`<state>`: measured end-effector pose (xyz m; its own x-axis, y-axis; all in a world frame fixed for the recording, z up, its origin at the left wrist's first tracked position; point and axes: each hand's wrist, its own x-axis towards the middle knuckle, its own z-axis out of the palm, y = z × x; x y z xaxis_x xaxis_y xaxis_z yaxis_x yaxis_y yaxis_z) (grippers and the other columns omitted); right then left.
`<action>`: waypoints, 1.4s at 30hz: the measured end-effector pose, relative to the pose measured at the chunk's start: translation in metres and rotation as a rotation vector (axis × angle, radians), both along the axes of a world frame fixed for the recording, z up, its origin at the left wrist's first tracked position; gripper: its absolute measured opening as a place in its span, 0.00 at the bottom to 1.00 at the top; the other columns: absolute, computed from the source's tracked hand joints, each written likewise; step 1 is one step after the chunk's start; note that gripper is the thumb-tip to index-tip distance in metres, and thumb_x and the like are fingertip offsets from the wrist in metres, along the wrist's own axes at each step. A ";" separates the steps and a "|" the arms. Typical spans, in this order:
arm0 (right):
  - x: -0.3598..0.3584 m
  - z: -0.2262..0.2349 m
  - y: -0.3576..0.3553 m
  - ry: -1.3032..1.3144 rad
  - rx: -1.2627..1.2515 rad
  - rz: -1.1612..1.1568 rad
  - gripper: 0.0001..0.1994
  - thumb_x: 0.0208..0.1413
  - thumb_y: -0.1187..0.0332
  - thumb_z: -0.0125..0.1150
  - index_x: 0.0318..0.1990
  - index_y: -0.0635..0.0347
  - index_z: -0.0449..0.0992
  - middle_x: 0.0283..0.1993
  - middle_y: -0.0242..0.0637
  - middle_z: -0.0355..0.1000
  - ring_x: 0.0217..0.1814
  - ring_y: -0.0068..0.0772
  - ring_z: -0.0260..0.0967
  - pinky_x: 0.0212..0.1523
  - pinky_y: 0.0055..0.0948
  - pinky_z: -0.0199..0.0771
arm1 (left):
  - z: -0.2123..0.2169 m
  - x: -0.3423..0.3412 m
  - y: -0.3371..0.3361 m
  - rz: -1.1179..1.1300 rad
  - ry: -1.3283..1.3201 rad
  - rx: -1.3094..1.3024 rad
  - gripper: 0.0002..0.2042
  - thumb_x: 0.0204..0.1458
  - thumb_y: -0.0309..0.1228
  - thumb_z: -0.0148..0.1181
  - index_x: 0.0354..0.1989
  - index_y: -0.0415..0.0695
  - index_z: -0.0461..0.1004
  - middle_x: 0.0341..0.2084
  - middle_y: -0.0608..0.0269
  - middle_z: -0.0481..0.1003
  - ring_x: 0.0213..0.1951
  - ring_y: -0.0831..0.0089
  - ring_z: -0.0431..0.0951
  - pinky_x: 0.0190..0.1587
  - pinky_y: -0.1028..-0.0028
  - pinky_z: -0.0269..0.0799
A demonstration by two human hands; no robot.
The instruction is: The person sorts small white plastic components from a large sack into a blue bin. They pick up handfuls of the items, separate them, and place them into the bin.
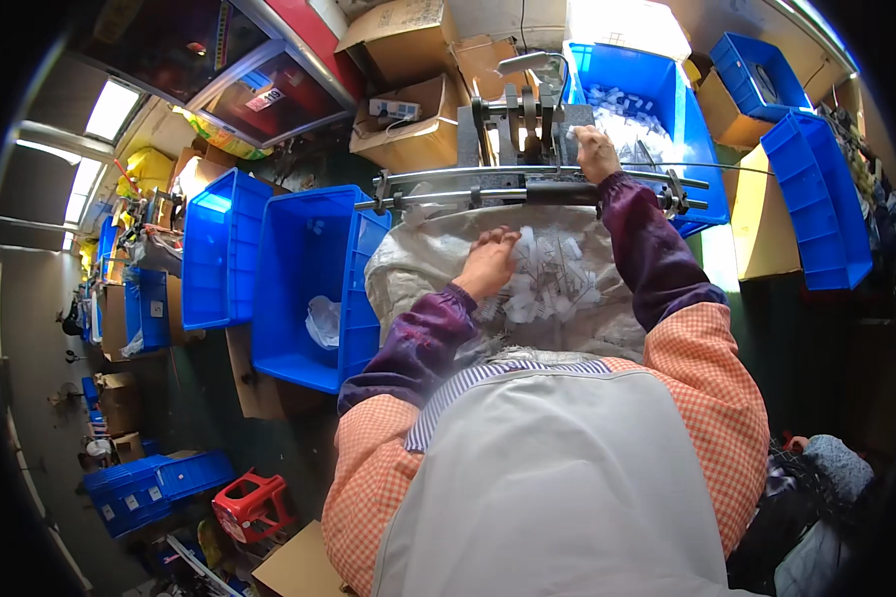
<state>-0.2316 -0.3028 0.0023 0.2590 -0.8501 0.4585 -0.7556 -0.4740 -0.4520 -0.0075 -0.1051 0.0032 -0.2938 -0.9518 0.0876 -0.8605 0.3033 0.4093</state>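
Note:
A heap of small white, translucent plastic pieces with thin wires or pins [548, 279] lies on a pale cloth sheet [408, 264] in front of me. My left hand [490, 263] rests at the left edge of this heap, its fingers bent and slightly apart, with nothing visible in them. Farther away, a dark metal bench machine [528, 129] stands behind two horizontal rods [448, 176]. My right hand [596, 155] is at the machine's right side, above the rods. Its fingers are closed together near the machine; whatever they pinch is too small to name.
A blue bin [689, 109] with many white pieces stands right of the machine. At left is a deep blue bin [299, 269] holding a clear plastic bag [324, 320]. Cardboard boxes [398, 139] sit behind; a red stool [252, 505] stands lower left.

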 end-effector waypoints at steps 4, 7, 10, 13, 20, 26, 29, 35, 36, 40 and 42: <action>0.018 -0.003 -0.009 0.291 0.016 -0.131 0.08 0.48 0.71 0.50 0.35 0.53 0.74 0.35 0.37 0.71 0.44 0.40 0.65 0.43 0.37 0.67 | 0.006 0.004 -0.003 -0.067 -0.123 0.127 0.18 0.44 0.26 0.54 0.47 0.50 0.68 0.45 0.61 0.67 0.49 0.59 0.66 0.50 0.63 0.61; 0.019 -0.006 -0.015 0.336 -0.053 -0.142 0.07 0.48 0.69 0.52 0.34 0.50 0.74 0.35 0.34 0.71 0.45 0.38 0.65 0.43 0.36 0.68 | -0.002 0.008 -0.004 -0.114 -0.161 -0.033 0.16 0.43 0.25 0.52 0.43 0.50 0.69 0.39 0.63 0.68 0.44 0.63 0.67 0.45 0.65 0.64; 0.023 -0.006 -0.015 0.303 -0.085 -0.126 0.07 0.48 0.70 0.50 0.34 0.50 0.74 0.35 0.33 0.71 0.44 0.38 0.65 0.43 0.37 0.68 | -0.003 0.013 -0.002 -0.112 -0.177 -0.147 0.13 0.44 0.24 0.51 0.39 0.49 0.70 0.34 0.62 0.67 0.39 0.64 0.69 0.40 0.67 0.66; 0.022 0.001 -0.011 0.347 -0.039 -0.119 0.08 0.48 0.71 0.49 0.35 0.50 0.74 0.36 0.34 0.71 0.45 0.39 0.65 0.43 0.36 0.68 | 0.009 0.013 0.003 -0.119 -0.119 -0.172 0.11 0.44 0.24 0.51 0.38 0.48 0.70 0.32 0.61 0.66 0.36 0.62 0.70 0.36 0.67 0.68; 0.022 -0.003 -0.019 0.313 0.017 -0.089 0.09 0.50 0.68 0.48 0.37 0.49 0.74 0.38 0.33 0.71 0.47 0.39 0.64 0.45 0.37 0.66 | 0.024 0.008 0.018 0.056 0.086 -0.071 0.13 0.45 0.23 0.53 0.41 0.46 0.66 0.30 0.55 0.64 0.36 0.56 0.70 0.35 0.63 0.68; 0.024 -0.003 -0.021 0.321 0.156 -0.185 0.11 0.52 0.61 0.49 0.40 0.47 0.74 0.42 0.29 0.71 0.51 0.34 0.63 0.51 0.42 0.56 | 0.024 0.006 0.023 0.094 0.131 -0.033 0.13 0.44 0.29 0.53 0.39 0.40 0.64 0.33 0.50 0.66 0.38 0.53 0.70 0.37 0.61 0.68; 0.021 -0.001 -0.021 0.380 0.238 -0.299 0.13 0.51 0.59 0.51 0.43 0.46 0.73 0.46 0.29 0.70 0.52 0.34 0.61 0.53 0.44 0.52 | 0.022 0.007 0.023 0.098 0.150 0.012 0.13 0.45 0.32 0.49 0.38 0.38 0.64 0.34 0.48 0.67 0.37 0.52 0.70 0.39 0.61 0.67; 0.009 0.011 0.004 0.349 0.189 -0.301 0.16 0.46 0.57 0.53 0.41 0.52 0.74 0.46 0.35 0.65 0.56 0.39 0.54 0.54 0.43 0.50 | 0.015 0.014 0.027 0.123 0.301 0.129 0.14 0.47 0.31 0.41 0.39 0.35 0.63 0.36 0.41 0.67 0.39 0.46 0.69 0.41 0.59 0.65; 0.011 0.005 0.002 0.328 0.194 -0.316 0.15 0.46 0.57 0.53 0.39 0.52 0.75 0.46 0.35 0.65 0.55 0.39 0.53 0.53 0.42 0.51 | 0.015 0.012 0.028 0.108 0.322 0.110 0.13 0.48 0.30 0.41 0.40 0.35 0.63 0.36 0.41 0.67 0.39 0.47 0.69 0.42 0.59 0.65; 0.027 0.001 0.002 0.321 0.204 -0.303 0.15 0.45 0.58 0.53 0.39 0.52 0.75 0.46 0.36 0.65 0.54 0.40 0.54 0.53 0.41 0.51 | 0.023 0.005 0.025 0.013 0.408 0.028 0.12 0.49 0.24 0.42 0.42 0.36 0.64 0.37 0.45 0.67 0.39 0.50 0.69 0.42 0.64 0.65; 0.043 -0.001 0.003 0.349 0.164 -0.292 0.14 0.45 0.59 0.53 0.38 0.52 0.75 0.44 0.35 0.66 0.53 0.40 0.55 0.51 0.41 0.52 | 0.028 0.001 0.024 -0.037 0.459 -0.008 0.11 0.50 0.22 0.45 0.43 0.37 0.66 0.37 0.47 0.68 0.39 0.52 0.70 0.42 0.66 0.66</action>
